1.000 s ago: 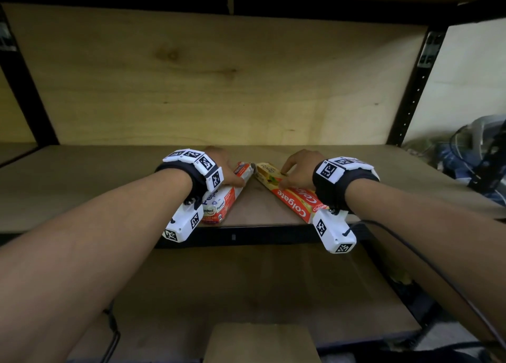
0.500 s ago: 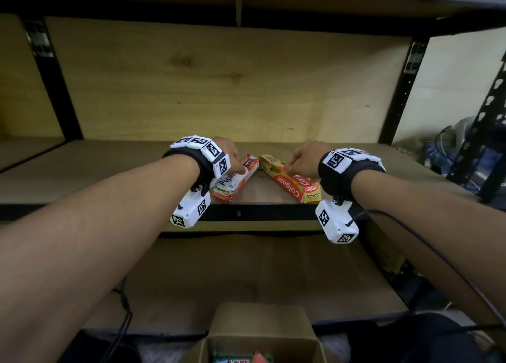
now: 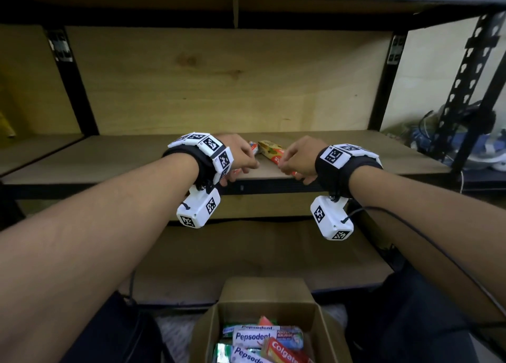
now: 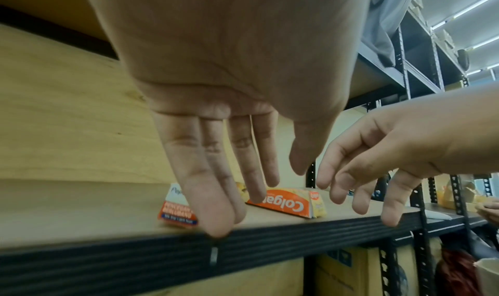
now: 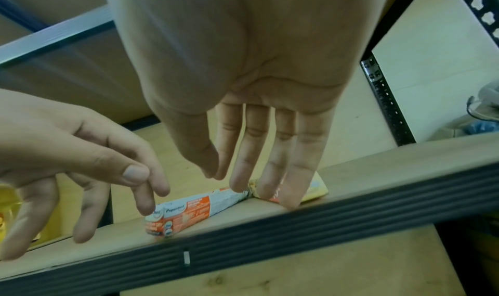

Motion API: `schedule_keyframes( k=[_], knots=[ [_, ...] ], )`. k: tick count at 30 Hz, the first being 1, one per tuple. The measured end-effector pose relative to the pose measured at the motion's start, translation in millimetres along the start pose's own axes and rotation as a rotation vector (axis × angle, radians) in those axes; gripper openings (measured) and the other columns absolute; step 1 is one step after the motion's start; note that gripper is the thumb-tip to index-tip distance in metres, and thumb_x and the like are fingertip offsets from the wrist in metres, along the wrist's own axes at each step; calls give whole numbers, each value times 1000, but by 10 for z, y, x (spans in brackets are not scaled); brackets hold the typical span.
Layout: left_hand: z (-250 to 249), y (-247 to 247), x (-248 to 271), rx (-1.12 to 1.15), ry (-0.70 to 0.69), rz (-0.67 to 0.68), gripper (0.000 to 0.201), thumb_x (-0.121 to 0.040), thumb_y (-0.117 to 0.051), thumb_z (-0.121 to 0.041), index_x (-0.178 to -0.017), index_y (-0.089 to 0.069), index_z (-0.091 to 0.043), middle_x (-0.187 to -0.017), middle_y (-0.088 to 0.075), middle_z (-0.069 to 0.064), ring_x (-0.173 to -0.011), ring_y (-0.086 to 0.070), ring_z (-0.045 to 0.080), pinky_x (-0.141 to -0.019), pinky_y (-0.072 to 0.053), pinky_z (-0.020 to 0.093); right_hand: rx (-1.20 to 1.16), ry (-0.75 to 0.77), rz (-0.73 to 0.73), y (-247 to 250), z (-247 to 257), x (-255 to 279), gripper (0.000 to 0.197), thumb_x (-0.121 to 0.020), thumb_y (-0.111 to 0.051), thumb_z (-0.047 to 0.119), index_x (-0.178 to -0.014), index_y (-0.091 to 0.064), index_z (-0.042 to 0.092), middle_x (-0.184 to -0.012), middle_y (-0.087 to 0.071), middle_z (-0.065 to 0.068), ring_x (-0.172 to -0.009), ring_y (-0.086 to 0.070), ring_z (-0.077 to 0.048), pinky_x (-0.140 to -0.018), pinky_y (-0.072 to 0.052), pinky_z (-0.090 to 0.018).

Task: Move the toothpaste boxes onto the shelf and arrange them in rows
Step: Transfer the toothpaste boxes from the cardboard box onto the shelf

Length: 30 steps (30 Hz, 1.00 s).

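Both hands are hovering spread and empty at the shelf's (image 3: 342, 168) front edge, left hand (image 3: 239, 154) over the Pepsodent box (image 5: 189, 211); right hand (image 3: 298, 157) over the Colgate box (image 4: 286, 204).

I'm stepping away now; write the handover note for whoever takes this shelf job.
Left hand: open, holds nothing, fingers straight above the shelf front.
Right hand: open, also holds nothing.
Pepsodent box and Colgate box lie flat on the shelf, far ends meeting in a V, not parallel.
Done: two boxes up.
Left: straighten those two; move the rest from the carton below and line them in rows.
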<state>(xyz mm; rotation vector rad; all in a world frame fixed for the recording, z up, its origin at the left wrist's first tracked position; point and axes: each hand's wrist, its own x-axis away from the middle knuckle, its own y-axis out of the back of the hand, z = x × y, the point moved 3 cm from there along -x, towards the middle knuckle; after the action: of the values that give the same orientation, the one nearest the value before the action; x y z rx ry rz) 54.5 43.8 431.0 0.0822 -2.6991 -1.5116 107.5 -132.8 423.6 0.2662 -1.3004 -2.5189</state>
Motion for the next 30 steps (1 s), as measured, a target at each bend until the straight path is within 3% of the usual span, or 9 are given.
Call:
schedule_keyframes(
  k=[3, 7, 11, 15, 21, 26, 30],
  knots=[
    [66, -216, 76, -3, -2, 80, 16, -89, -66, -33, -95, -71, -19, -87, -73, 1, -69, -70, 24, -62, -62, 47, -91, -31, 85, -158, -152, 91, 9, -81, -70, 20, -86, -75, 15, -79, -72, -5, -62, -63, -20, -70, -61, -49],
    [228, -529, 116, -25, 22, 146, 16, -89, -65, -32, -98, -72, -21, -92, -74, -3, -75, -73, 25, -62, -62, 42, -107, -45, 158, -432, -380, 140, 9, -82, -68, 20, -87, -76, 19, -88, -73, -2, -76, -69, -21, -63, -62, -46],
    [475, -922, 93, -42, 44, 232, 16, -89, -65, -30, -97, -72, -20, -91, -74, -3, -76, -73, 27, -66, -61, 50, -86, -81, 239, -739, -607, 104, 8, -86, -68, 20, -88, -76, 21, -92, -73, -2, -82, -70, -20, -58, -61, -37],
    [774, -1315, 7, -22, 85, 283, 15, -88, -64, -29, -96, -73, -20, -94, -74, -1, -68, -69, 21, -65, -61, 50, -82, -111, 286, -1110, -867, 3, 6, -83, -71, 21, -85, -76, 22, -91, -73, -2, -78, -71, -21, -58, -62, -39],
    [1174, -1874, -74, -1, 143, 397, 15, -89, -65, -29, -94, -74, -18, -94, -74, 1, -69, -67, 23, -66, -59, 50, -85, -177, 395, -1670, -1195, -61, 7, -87, -69, 19, -89, -76, 20, -97, -72, 0, -83, -70, -21, -61, -63, -40],
    [1465, -2269, -172, -2, 179, 452, 11, -88, -63, -25, -84, -73, -23, -88, -74, -4, -63, -65, 18, -65, -60, 45, -54, -208, 482, -2033, -1421, -95, 8, -82, -71, 20, -86, -77, 17, -90, -74, -9, -83, -73, -27, -63, -62, -45],
    [1678, -2582, -199, 32, 208, 543, 11, -84, -67, -30, -87, -73, -22, -84, -75, -4, -69, -71, 26, -68, -60, 56, 4, -235, 592, -2307, -1579, -70, 10, -85, -68, 16, -91, -76, 15, -91, -74, -5, -85, -73, -24, -69, -63, -43]
  ],
)
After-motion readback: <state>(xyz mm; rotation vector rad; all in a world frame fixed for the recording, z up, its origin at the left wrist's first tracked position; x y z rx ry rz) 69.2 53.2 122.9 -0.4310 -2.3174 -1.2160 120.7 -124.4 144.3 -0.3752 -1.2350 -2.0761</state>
